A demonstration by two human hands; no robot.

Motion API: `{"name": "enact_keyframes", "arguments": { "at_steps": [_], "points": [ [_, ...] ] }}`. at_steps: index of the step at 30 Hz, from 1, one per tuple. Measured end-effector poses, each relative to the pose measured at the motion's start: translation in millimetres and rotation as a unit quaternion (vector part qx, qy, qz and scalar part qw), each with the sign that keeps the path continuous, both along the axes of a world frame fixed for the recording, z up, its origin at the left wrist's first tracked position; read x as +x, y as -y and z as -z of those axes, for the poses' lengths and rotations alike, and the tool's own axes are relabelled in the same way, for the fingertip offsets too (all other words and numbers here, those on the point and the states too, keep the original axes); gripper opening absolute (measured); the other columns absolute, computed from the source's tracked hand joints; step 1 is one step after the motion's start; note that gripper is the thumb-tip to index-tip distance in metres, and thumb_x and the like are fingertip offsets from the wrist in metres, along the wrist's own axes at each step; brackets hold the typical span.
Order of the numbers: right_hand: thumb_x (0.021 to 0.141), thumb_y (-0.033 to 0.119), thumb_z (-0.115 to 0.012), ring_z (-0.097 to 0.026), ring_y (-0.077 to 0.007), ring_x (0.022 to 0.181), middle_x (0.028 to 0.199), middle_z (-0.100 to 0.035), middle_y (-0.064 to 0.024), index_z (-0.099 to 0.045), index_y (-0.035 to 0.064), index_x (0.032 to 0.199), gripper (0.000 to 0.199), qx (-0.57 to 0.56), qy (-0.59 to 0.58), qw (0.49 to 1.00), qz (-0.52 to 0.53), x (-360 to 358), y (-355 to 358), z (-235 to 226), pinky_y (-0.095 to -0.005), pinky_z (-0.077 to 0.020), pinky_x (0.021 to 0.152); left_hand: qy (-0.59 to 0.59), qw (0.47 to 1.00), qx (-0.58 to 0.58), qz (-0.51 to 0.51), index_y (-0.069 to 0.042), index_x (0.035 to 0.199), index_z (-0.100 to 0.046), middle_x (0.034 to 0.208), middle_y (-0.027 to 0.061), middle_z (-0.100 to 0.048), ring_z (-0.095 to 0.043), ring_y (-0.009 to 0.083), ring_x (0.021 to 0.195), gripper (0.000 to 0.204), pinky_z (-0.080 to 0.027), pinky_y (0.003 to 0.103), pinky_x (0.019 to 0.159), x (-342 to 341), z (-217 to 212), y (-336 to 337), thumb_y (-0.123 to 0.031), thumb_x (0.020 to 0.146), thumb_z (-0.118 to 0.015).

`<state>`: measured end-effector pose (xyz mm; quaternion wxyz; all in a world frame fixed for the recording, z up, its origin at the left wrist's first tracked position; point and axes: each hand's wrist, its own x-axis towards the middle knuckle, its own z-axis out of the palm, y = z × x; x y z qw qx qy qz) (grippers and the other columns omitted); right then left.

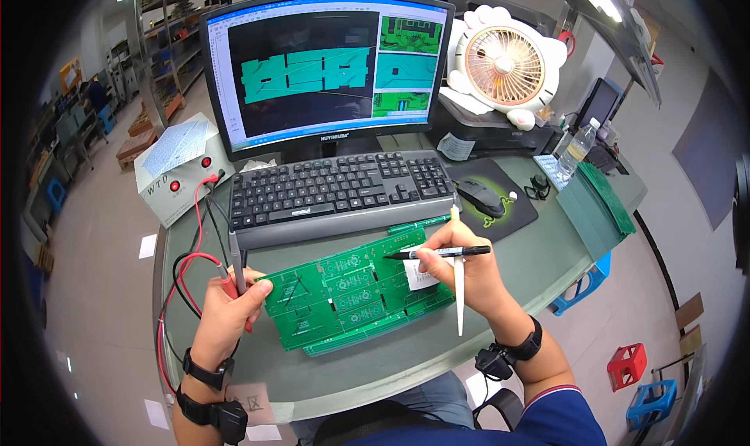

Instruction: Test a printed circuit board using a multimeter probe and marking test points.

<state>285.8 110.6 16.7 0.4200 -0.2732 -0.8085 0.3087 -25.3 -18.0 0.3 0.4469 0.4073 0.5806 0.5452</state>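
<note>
Green circuit-board panel (351, 293), topmost of a small stack on the desk before the keyboard (340, 189), steadied by the left hand (226, 309) clenched around test probes (234, 258), while the right hand (461, 270) pinches a black marker (441, 252) and white stylus (458, 278), tip at the board, evidently mid-marking; next calls for a steady stroke.

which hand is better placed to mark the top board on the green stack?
Right, probably. The right hand holds a black marker with its tip already over the top green circuit board. The left hand sits at the board's left edge, gripping test probes.
</note>
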Motion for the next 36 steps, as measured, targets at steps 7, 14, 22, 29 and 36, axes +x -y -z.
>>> {"name": "enact_keyframes", "arguments": {
  "at_steps": [7,14,22,29,36],
  "points": [
    [0.082,0.011,-0.074,-0.056,-0.0219,0.069,0.072,-0.060,-0.0046,-0.063,0.0041,0.082,0.013,0.063,0.001,0.993,0.101,2.6,-3.9,2.1,-0.0343,-0.0446,0.062,-0.008,1.000,0.014,0.001,0.000,0.089,-0.064,0.063,-0.0029,-0.052,-0.045,0.0050,0.051,0.015,-0.035,0.022,0.047,-1.6,4.6,0.9,-0.014,0.089,-0.069],
    [0.087,0.009,-0.071,-0.061,-0.0128,0.073,0.081,-0.065,-0.0063,-0.064,0.0001,0.088,0.012,0.117,-0.009,0.992,0.041,-4.7,-1.8,0.5,-0.0248,-0.0478,0.065,-0.020,1.000,0.020,0.001,0.000,0.089,-0.064,0.063,-0.0027,-0.052,-0.045,0.0051,0.051,0.014,-0.035,0.022,0.047,-0.9,2.8,1.7,-0.013,0.089,-0.069],
    [0.085,0.008,-0.073,-0.060,-0.0143,0.070,0.080,-0.065,-0.0063,-0.063,0.0004,0.086,0.013,0.131,-0.004,0.990,0.042,-1.6,-2.2,1.4,-0.0274,-0.0472,0.066,-0.017,0.999,0.036,-0.001,0.000,0.090,-0.063,0.063,-0.0023,-0.053,-0.045,0.0052,0.051,0.014,-0.034,0.022,0.046,-1.5,4.0,1.1,-0.013,0.089,-0.070],
    [0.087,0.008,-0.070,-0.060,-0.0148,0.073,0.078,-0.063,-0.0061,-0.062,0.0008,0.087,0.011,0.051,-0.060,0.996,0.047,12.0,4.4,1.1,-0.0292,-0.0481,0.066,-0.020,0.999,0.036,-0.008,-0.001,0.090,-0.062,0.062,-0.0023,-0.053,-0.045,0.0052,0.050,0.013,-0.034,0.022,0.045,-3.5,5.0,1.5,-0.012,0.089,-0.069],
    [0.097,0.013,-0.057,-0.066,-0.0174,0.076,0.083,-0.068,-0.0121,-0.057,-0.0010,0.104,0.016,0.097,-0.161,0.982,-0.014,13.5,16.7,-13.3,-0.0296,-0.0500,0.072,-0.203,0.954,0.223,0.005,-0.006,0.089,-0.072,0.069,0.0005,-0.052,-0.046,0.0083,0.053,0.009,-0.032,0.023,0.045,-6.3,-7.1,6.9,-0.008,0.081,-0.073]
  ]
}}
